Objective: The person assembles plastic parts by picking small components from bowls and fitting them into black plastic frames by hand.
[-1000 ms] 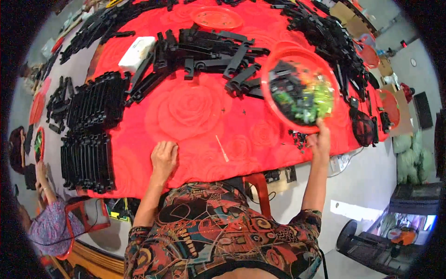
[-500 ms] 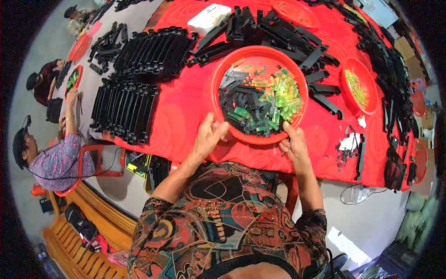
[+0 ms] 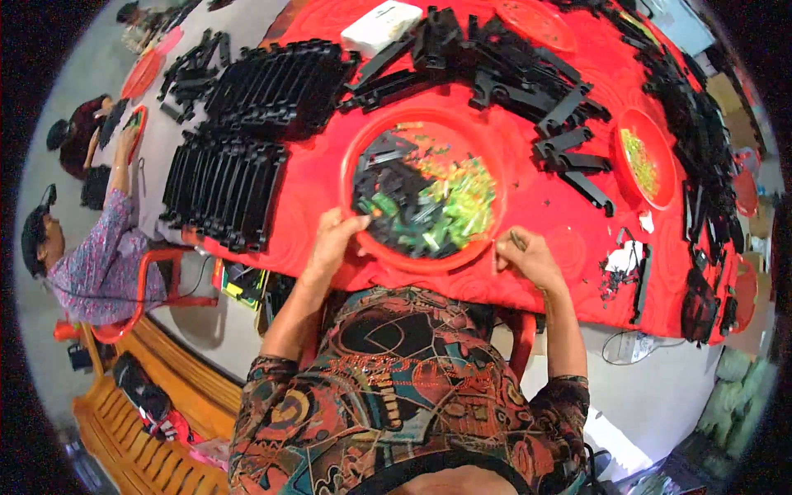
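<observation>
A round red plastic bowl (image 3: 421, 265) stands on the red-covered table in front of me. Black plastic pieces (image 3: 396, 183) fill its left side, and yellow-green translucent pieces (image 3: 470, 194) lie on its right. Green translucent bits are mixed in near the front. My left hand (image 3: 334, 241) grips the bowl's left front rim, thumb over the edge. Just off the right front rim, my right hand (image 3: 530, 257) is closed in a pinch; a small dark bit shows at its fingers, too blurred to name.
Rows of black plastic strips (image 3: 223, 191) lie left, with a loose heap of black parts (image 3: 528, 87) behind the bowl. A smaller red bowl (image 3: 667, 186) of yellow-green pieces stands right. A white box (image 3: 381, 26) is at the back. A person (image 3: 95, 264) sits at the left.
The bowl has shifted left and slightly toward me, with my left hand still on its rim. My right hand has come off the rim and closed into a pinch.
</observation>
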A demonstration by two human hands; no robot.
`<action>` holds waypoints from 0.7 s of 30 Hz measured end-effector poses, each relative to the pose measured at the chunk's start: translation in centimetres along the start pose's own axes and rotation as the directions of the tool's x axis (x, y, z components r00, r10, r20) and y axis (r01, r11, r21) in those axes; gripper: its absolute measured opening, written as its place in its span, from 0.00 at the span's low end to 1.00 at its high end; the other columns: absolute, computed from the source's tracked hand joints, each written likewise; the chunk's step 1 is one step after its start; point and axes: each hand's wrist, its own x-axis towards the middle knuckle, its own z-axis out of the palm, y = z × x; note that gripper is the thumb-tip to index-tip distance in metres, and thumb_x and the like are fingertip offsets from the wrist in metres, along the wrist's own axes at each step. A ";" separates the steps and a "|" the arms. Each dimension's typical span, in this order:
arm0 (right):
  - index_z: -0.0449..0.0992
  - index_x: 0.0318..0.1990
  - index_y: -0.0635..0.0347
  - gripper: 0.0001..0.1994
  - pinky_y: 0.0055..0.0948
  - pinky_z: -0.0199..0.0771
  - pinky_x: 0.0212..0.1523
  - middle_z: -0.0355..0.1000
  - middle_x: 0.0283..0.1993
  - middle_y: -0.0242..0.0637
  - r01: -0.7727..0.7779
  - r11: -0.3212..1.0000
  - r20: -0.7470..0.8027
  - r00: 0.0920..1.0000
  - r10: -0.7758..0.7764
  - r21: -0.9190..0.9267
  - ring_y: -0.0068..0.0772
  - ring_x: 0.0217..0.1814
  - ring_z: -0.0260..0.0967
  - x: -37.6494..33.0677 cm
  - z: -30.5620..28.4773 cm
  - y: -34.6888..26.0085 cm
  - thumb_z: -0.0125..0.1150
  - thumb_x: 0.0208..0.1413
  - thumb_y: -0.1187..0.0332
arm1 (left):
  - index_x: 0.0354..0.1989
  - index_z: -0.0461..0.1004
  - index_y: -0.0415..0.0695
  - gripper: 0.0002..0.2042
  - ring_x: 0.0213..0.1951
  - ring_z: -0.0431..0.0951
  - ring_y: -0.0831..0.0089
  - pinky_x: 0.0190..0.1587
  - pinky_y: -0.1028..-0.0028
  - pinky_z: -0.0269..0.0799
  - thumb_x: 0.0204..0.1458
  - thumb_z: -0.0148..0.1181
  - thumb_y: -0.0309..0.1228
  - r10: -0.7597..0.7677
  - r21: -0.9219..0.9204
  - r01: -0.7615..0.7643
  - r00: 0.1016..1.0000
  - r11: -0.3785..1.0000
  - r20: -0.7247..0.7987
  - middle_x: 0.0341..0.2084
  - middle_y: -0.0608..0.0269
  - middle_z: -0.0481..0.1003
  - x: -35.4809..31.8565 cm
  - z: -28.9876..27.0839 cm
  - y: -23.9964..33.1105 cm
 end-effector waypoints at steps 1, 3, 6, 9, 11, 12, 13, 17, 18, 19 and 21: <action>0.69 0.31 0.63 0.08 0.24 0.68 0.26 0.69 0.22 0.36 -0.033 0.980 -0.123 0.992 0.009 -0.195 0.25 0.21 0.65 0.1 -1.2 0.0 0.56 0.51 0.67 | 0.35 0.73 0.37 0.10 0.16 0.69 0.78 0.15 0.79 0.65 0.46 0.55 0.28 -0.034 0.133 0.038 0.999 0.990 -0.031 0.19 0.66 0.72 -0.1 -1.1 -0.1; 0.69 0.36 0.61 0.09 0.28 0.69 0.27 0.70 0.23 0.40 0.023 0.886 -0.299 0.937 -0.180 -0.463 0.30 0.22 0.67 0.2 -2.9 -0.6 0.57 0.50 0.68 | 0.33 0.73 0.37 0.09 0.16 0.69 0.78 0.15 0.79 0.65 0.46 0.55 0.29 0.010 0.181 -0.009 1.000 0.983 -0.007 0.19 0.66 0.72 -0.3 -1.6 0.3; 0.67 0.46 0.56 0.16 0.35 0.71 0.28 0.71 0.27 0.45 0.020 0.665 -0.431 0.747 -0.506 -0.746 0.41 0.25 0.70 1.6 -5.2 -0.9 0.57 0.49 0.67 | 0.35 0.73 0.37 0.10 0.16 0.69 0.78 0.15 0.78 0.66 0.45 0.55 0.29 -0.020 0.208 -0.001 0.995 0.978 0.099 0.19 0.66 0.72 0.7 -1.6 0.5; 0.60 0.58 0.47 0.27 0.41 0.72 0.36 0.72 0.40 0.49 -0.074 0.572 -0.474 0.652 -0.592 -0.817 0.47 0.36 0.72 4.0 -6.3 -1.2 0.56 0.49 0.66 | 0.36 0.72 0.37 0.11 0.16 0.69 0.77 0.14 0.77 0.67 0.45 0.55 0.29 -0.053 0.268 0.013 0.988 0.963 0.146 0.20 0.65 0.72 2.0 -0.7 0.9; 0.54 0.61 0.43 0.28 0.44 0.72 0.31 0.71 0.38 0.50 -0.091 0.428 -0.390 0.610 -0.690 -0.899 0.48 0.33 0.72 7.6 -8.9 1.7 0.52 0.50 0.65 | 0.35 0.72 0.36 0.11 0.15 0.69 0.75 0.13 0.76 0.66 0.45 0.54 0.28 -0.051 0.261 0.002 0.982 0.965 0.181 0.20 0.63 0.72 3.4 0.8 1.3; 0.50 0.63 0.40 0.30 0.46 0.70 0.24 0.70 0.33 0.51 -0.315 0.359 -0.462 0.751 -0.471 -0.878 0.49 0.28 0.71 9.2 -8.3 0.4 0.49 0.51 0.66 | 0.35 0.71 0.35 0.10 0.14 0.69 0.74 0.13 0.76 0.66 0.45 0.54 0.28 -0.071 0.225 0.030 0.982 0.974 0.176 0.20 0.62 0.72 3.4 0.5 1.6; 0.48 0.64 0.38 0.30 0.46 0.68 0.19 0.69 0.30 0.51 -0.174 0.357 -0.362 0.735 -0.573 -0.918 0.50 0.24 0.70 10.1 -8.4 0.3 0.46 0.52 0.67 | 0.34 0.71 0.35 0.10 0.14 0.70 0.73 0.13 0.75 0.67 0.45 0.53 0.28 -0.080 0.210 0.036 0.976 0.977 0.203 0.19 0.61 0.72 3.6 0.3 1.6; 0.43 0.65 0.35 0.32 0.47 0.71 0.25 0.67 0.31 0.55 -0.164 0.294 -0.309 0.765 -0.564 -0.942 0.54 0.27 0.70 10.9 -8.2 -2.4 0.41 0.53 0.73 | 0.31 0.70 0.34 0.08 0.14 0.70 0.71 0.13 0.74 0.67 0.45 0.52 0.25 -0.134 0.188 0.082 0.950 0.979 0.281 0.18 0.60 0.71 4.5 1.0 2.8; 0.43 0.65 0.35 0.32 0.47 0.72 0.26 0.66 0.32 0.55 -0.152 0.276 -0.293 0.749 -0.594 -0.949 0.55 0.27 0.70 10.7 -8.8 -2.9 0.40 0.53 0.73 | 0.31 0.70 0.34 0.08 0.14 0.70 0.71 0.13 0.74 0.67 0.45 0.52 0.25 -0.133 0.195 0.074 0.941 0.978 0.312 0.18 0.60 0.71 5.0 1.3 3.1; 0.43 0.65 0.35 0.32 0.47 0.72 0.26 0.66 0.32 0.55 -0.178 0.279 -0.316 0.737 -0.598 -0.944 0.55 0.27 0.70 10.8 -9.0 -3.2 0.40 0.53 0.73 | 0.31 0.70 0.34 0.07 0.13 0.70 0.71 0.13 0.74 0.66 0.45 0.52 0.25 -0.150 0.216 0.079 0.930 0.973 0.335 0.18 0.60 0.71 5.6 1.5 3.4; 0.45 0.65 0.43 0.32 0.42 0.73 0.23 0.67 0.26 0.47 -0.132 0.212 -0.245 0.665 -0.706 -0.968 0.48 0.23 0.71 12.1 -9.1 -3.6 0.42 0.51 0.74 | 0.29 0.70 0.35 0.05 0.13 0.70 0.71 0.13 0.74 0.66 0.45 0.52 0.25 -0.154 0.202 0.087 0.926 0.975 0.344 0.18 0.60 0.71 6.0 1.7 3.5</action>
